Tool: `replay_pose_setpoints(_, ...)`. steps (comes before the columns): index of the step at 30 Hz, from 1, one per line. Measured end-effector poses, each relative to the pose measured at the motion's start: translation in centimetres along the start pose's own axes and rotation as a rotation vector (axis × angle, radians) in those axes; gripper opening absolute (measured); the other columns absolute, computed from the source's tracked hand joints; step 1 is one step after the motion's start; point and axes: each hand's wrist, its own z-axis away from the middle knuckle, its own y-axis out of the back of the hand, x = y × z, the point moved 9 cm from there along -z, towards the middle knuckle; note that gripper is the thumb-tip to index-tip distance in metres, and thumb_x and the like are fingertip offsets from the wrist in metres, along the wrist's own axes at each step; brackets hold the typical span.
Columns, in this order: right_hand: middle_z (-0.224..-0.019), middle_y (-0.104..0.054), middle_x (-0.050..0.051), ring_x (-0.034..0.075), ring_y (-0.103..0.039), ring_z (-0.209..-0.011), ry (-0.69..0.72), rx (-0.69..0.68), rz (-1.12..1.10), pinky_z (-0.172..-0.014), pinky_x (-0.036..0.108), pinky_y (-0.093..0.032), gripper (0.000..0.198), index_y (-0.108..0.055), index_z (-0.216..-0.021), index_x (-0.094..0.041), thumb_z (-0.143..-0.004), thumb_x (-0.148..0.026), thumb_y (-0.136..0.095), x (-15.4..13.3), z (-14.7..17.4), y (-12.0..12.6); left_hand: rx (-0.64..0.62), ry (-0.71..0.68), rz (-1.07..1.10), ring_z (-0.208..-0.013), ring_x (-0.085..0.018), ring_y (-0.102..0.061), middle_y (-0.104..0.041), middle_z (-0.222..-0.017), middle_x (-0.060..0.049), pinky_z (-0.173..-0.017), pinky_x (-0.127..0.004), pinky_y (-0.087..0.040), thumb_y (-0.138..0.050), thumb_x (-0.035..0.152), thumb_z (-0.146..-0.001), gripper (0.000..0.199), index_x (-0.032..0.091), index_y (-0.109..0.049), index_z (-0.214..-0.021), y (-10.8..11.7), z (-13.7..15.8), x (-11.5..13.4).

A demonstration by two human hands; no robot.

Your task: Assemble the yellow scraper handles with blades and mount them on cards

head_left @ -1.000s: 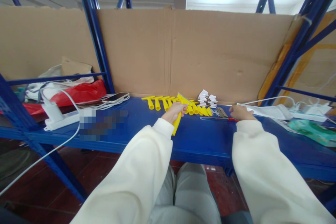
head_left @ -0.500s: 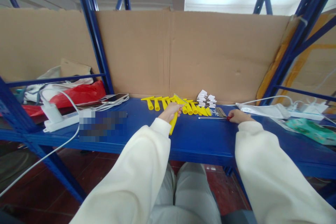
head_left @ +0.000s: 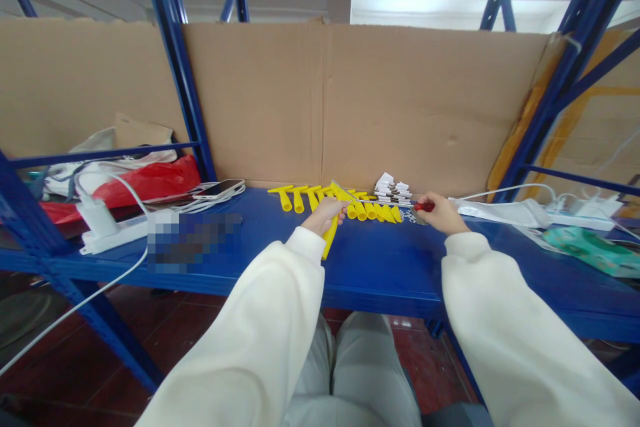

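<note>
Nearest you are your grey-trousered legs (head_left: pixel 367 363), below the front edge of the blue shelf (head_left: pixel 385 273), with your two pale sleeves (head_left: pixel 273 307) reaching forward over it. Your left hand (head_left: pixel 325 215) is closed around a yellow T-shaped piece (head_left: pixel 329 239) near the middle of the shelf; its round stem slants out below your fist towards the near edge, and its crosspiece shows above your fingers. Your right hand (head_left: pixel 444 215), to the right, has its fingers closed on the red handle of a screwdriver (head_left: pixel 423 207). The shaft runs left, almost level, towards the head of the yellow piece; you cannot tell from here whether its tip touches.

Just left of your right hand lie small silvery bits (head_left: pixel 407 215), too small to make out. Behind your left hand and to both sides of it, a row of yellow pieces (head_left: pixel 299 203) lies with the stem ends facing you. Just beyond its right end are stacked white pieces (head_left: pixel 385 185).

Farther to the left, a phone (head_left: pixel 225 188) rests on white cable, with a white power strip (head_left: pixel 123 233) nearer and a red bag (head_left: pixel 173 177) beyond. Cardboard (head_left: pixel 395 100) stands upright along the far side.
</note>
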Motion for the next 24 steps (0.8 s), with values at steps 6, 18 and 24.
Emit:
replay_pose_setpoints(6, -0.078, -0.074, 0.004, 0.025, -0.068, -0.078, -0.023, 0.043, 0.163, -0.074, 0.035, -0.047, 0.008, -0.061, -0.076, -0.024, -0.068, -0.025, -0.063, -0.93, 0.25, 0.26, 0.009, 0.003, -0.045, -0.035, -0.005, -0.035, -0.043, -0.045, 0.007, -0.039, -0.017, -0.024, -0.051, 0.002, -0.092, 0.03, 0.018, -0.046, -0.068, -0.06, 0.3, 0.08)
replay_pose_setpoints(18, -0.081, -0.076, 0.004, 0.024, -0.068, -0.077, -0.026, 0.053, 0.178, -0.072, 0.033, -0.045, 0.009, -0.063, -0.079, -0.025, -0.07, -0.026, -0.064, -0.78, 0.22, 0.19, -0.017, 0.001, -0.066, -0.037, -0.005, -0.036, -0.043, -0.045, 0.007, -0.041, -0.017, -0.023, -0.056, 0.002, -0.088, 0.028, 0.018, -0.046, -0.067, -0.33, -0.09, -0.24)
replay_pose_setpoints(24, -0.08, -0.075, 0.003, 0.025, -0.069, -0.079, -0.025, 0.054, 0.162, -0.075, 0.035, -0.046, 0.008, -0.062, -0.078, -0.024, -0.07, -0.026, -0.063, -1.06, 0.3, 0.37, -0.016, -0.011, -0.075, -0.036, -0.005, -0.035, -0.042, -0.045, 0.007, -0.04, -0.017, -0.024, -0.051, 0.002, -0.092, 0.031, 0.018, -0.045, -0.066, -0.37, 0.04, -0.11)
